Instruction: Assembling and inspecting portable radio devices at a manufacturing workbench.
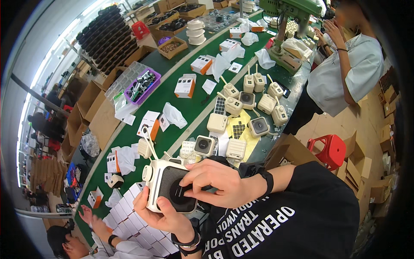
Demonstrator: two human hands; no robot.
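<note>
A small cream retro-style speaker (157, 190) with a dark grey mesh front, a round knob and a thin antenna is tilted up in my left hand (166, 216), whose fingers and thumb grip its lower side and edge. My right hand (220, 181) reaches across the front. Its thumb and fingertips are pinched together at the round black disc (176, 192) in the middle of the mesh; whatever is between them is hidden. Beyond my hands stand several similar cream speakers (236, 149), near a yellow sheet (254, 115) and sheets of black square stickers (238, 128).
Small white-and-orange boxes (185, 85) and plastic bags (174, 115) line the green belt (161, 84). A purple basket (157, 78) holds metallic parts. A green drill press (286, 56) stands farther off. One person (345, 64) is at right, another (73, 241) at lower left; a red stool (330, 151) stands behind the bench.
</note>
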